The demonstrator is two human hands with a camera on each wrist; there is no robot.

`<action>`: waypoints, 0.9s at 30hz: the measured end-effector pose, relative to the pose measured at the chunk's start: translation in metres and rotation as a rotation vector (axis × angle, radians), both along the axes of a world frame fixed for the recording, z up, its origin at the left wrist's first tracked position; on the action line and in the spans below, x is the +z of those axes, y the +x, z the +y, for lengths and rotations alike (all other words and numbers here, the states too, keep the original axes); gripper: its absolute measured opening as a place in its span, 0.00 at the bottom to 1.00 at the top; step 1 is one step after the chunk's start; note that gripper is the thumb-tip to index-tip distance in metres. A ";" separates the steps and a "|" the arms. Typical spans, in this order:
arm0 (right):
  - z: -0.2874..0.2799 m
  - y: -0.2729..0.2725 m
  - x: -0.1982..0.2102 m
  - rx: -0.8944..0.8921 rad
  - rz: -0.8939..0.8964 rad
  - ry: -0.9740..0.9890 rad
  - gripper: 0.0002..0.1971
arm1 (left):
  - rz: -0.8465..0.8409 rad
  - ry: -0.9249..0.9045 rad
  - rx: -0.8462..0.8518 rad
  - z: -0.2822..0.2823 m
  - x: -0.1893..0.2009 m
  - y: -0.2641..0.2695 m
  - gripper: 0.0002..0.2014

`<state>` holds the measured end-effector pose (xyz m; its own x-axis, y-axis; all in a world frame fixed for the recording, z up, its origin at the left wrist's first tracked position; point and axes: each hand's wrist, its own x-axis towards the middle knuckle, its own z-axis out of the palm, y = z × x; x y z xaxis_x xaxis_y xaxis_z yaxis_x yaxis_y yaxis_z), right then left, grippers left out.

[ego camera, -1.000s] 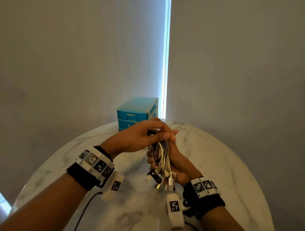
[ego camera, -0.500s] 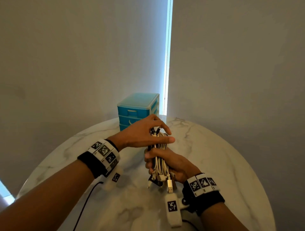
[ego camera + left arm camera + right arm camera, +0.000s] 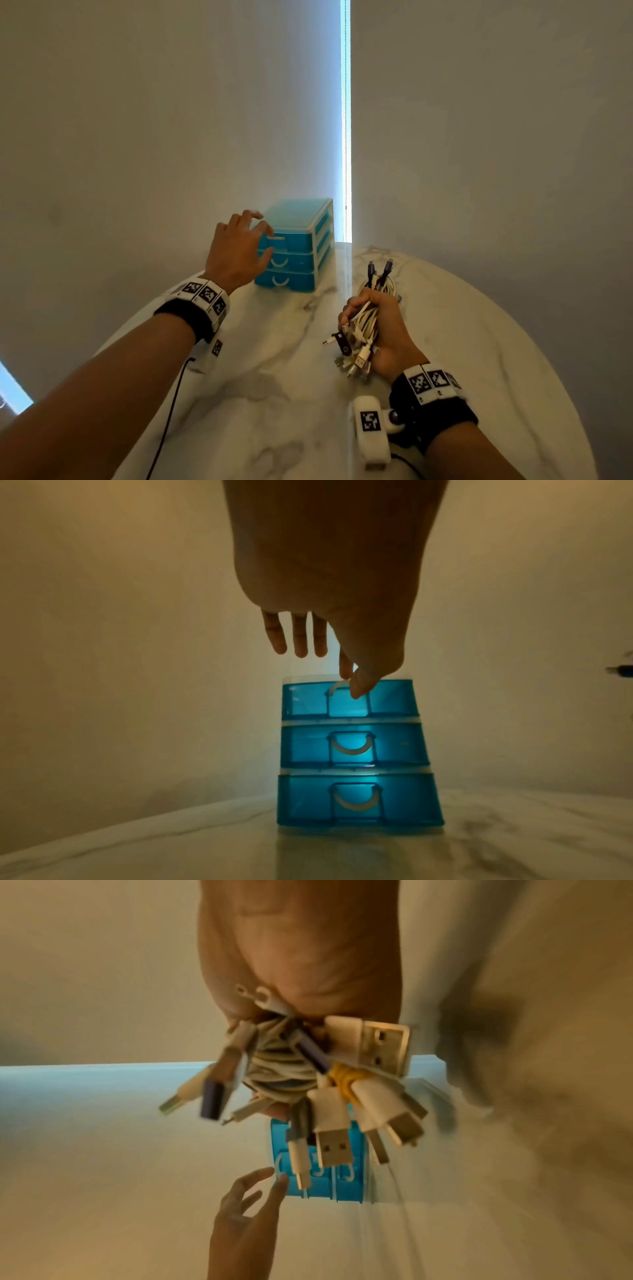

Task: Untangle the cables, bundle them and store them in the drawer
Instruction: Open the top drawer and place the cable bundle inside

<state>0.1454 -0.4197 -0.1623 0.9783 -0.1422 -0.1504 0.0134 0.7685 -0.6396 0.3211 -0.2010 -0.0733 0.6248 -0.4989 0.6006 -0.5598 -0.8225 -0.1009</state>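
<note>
**Cables gripped in right hand; left hand at top drawer handle**

Marble table (image 3: 274, 394), round and pale-veined, is being used as the work surface, with plain walls behind and a bright vertical strip of light between them. A blue drawer unit (image 3: 298, 253) with three stacked drawers is standing at the far edge of the table.

The cables (image 3: 366, 322) are being held as one bundle in the right hand (image 3: 383, 329), whose fingers are being kept curled tightly round the middle of it. The bundle is being held just above the table, near the drawer unit but apart from it. Plug ends are sticking out at both ends; in the right wrist view white and purple plugs and a yellow tie are being shown fanned out below the palm.

The left hand (image 3: 236, 253) is being held at the top drawer (image 3: 349, 699). In the left wrist view the thumb and forefinger are being closed narrowly on the white handle (image 3: 337, 687), which is being lifted clear of the drawer front; the other three fingers (image 3: 299, 637) are being held straight and apart. All three drawers are sitting flush in the unit.
</note>
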 end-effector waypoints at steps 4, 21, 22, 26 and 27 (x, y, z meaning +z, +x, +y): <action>-0.005 -0.001 -0.002 -0.027 0.044 0.006 0.09 | -0.006 0.096 0.016 -0.008 0.004 0.005 0.14; -0.007 0.003 -0.003 -0.053 0.046 -0.022 0.05 | -0.018 0.100 -0.057 -0.074 0.000 -0.050 0.22; -0.008 0.002 -0.003 -0.051 0.044 -0.015 0.06 | 0.000 0.120 -0.037 -0.075 -0.005 -0.052 0.24; -0.008 0.000 -0.001 -0.025 0.033 0.000 0.07 | 0.041 0.148 0.020 -0.078 -0.020 -0.059 0.30; -0.008 0.000 -0.001 -0.016 0.029 -0.004 0.07 | 0.042 0.138 0.026 -0.080 -0.022 -0.060 0.30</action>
